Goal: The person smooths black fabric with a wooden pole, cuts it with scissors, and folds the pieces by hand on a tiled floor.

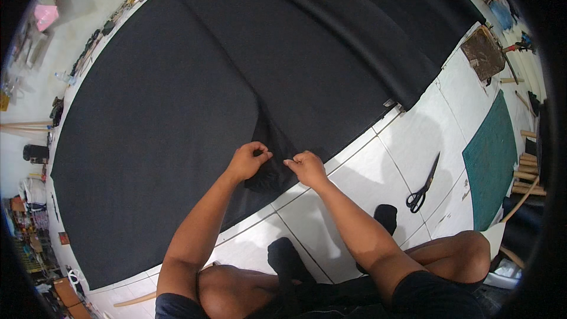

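Observation:
A large sheet of black fabric (159, 112) is spread over the white tiled floor. My left hand (249, 161) is closed in a pinch on the fabric near its front edge, thumb against forefinger. A little to its right, my right hand (307, 168) pinches the fabric too, its fingers pressed together. Between and below the hands the cloth is lifted and bunched into a dark fold (266, 178). From there a long crease runs away toward the far left. Exactly how much cloth sits between the fingertips is hidden by black on black.
Black-handled scissors (420, 194) lie on the tiles (348, 212) to my right. Beyond them are a green mat (491, 159), a worn brown block (483, 53) and several wooden rods (527, 168). Thick folds of fabric (354, 53) rise at the far right. Assorted items line the left wall.

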Available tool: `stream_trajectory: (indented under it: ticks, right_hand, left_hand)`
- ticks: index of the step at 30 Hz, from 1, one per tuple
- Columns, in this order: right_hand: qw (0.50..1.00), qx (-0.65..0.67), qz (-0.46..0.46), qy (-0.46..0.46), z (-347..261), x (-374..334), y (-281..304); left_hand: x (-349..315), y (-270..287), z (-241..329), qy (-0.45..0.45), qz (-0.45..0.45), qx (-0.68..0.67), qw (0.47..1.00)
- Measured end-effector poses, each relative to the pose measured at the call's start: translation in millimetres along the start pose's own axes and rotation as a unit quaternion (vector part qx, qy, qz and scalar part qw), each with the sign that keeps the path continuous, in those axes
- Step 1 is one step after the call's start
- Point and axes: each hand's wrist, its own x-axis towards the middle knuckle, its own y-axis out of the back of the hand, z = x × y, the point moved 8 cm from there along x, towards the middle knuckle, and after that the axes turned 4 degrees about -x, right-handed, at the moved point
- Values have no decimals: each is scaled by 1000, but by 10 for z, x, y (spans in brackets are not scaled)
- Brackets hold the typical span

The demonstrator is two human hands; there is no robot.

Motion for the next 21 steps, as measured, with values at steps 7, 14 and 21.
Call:
stream_trajectory:
  ticks: [7, 14, 21]
  right_hand:
    - [962, -110, 238, 72, -165, -183, 306]
    - [992, 54, -105, 50, -468, -100, -139]
    - [995, 89, -40, 7, -255, -61, -88]
  left_hand:
    - [1, -11, 16, -23, 5, -6, 1000]
    - [7, 20, -47, -23, 2, -12, 1000]
    - [-10, 31, -24, -34, -2, -16, 999]
